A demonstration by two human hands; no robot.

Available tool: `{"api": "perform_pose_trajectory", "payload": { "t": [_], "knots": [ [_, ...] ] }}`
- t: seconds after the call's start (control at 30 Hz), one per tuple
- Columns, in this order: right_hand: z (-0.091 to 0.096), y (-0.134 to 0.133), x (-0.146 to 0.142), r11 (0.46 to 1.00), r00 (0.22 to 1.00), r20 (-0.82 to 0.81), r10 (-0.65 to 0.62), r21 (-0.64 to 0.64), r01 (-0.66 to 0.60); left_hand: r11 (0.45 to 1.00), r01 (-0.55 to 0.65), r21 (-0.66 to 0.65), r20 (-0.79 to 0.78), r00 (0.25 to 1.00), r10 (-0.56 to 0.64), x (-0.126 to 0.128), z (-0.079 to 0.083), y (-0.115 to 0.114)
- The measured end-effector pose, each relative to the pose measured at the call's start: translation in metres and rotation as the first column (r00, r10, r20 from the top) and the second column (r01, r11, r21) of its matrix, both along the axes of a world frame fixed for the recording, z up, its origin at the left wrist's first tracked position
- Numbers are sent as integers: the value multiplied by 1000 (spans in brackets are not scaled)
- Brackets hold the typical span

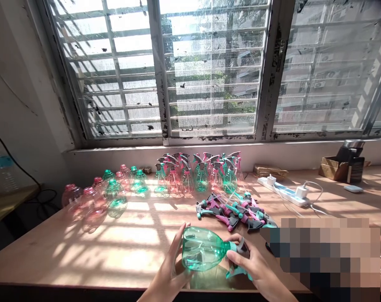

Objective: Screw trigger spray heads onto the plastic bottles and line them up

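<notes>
A green transparent spray bottle [203,248] lies sideways in the air just above the table's front edge, its neck pointing right. Around its base, my left hand [174,260] is closed, fingers behind and thumb below. My right hand [248,260] grips the teal and grey trigger spray head [237,249] at the bottle's neck. Thumb and fingers press on the teal collar; part of the head is hidden by the hand. Beyond my hands lies a heap of loose trigger spray heads [236,212] in pink, teal and grey.
Open-necked pink bottles [89,205] and green bottles [113,193] stand at the left. Several bottles with spray heads [201,178] line the back by the window. A white power strip [283,191], a cardboard box [331,167] and a pixelated patch [328,256] are at right.
</notes>
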State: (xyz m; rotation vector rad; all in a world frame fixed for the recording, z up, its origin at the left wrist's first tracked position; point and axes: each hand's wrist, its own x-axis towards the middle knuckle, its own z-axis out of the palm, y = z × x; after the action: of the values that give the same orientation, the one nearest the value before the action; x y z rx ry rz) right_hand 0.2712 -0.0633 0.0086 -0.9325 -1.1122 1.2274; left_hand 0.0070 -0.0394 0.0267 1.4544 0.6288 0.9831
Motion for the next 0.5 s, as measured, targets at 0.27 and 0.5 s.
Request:
{"api": "perform_pose_trajectory", "payload": {
  "t": [0.27,0.5],
  "knots": [
    [-7,3,1,1000,999,19,27,3,-27,999,49,-13,-29,998,-49,-4,-5,4],
    [-8,5,-1,1000,1000,-8,9,1,-9,997,74,30,-37,997,-73,-4,-9,7]
  ]
}}
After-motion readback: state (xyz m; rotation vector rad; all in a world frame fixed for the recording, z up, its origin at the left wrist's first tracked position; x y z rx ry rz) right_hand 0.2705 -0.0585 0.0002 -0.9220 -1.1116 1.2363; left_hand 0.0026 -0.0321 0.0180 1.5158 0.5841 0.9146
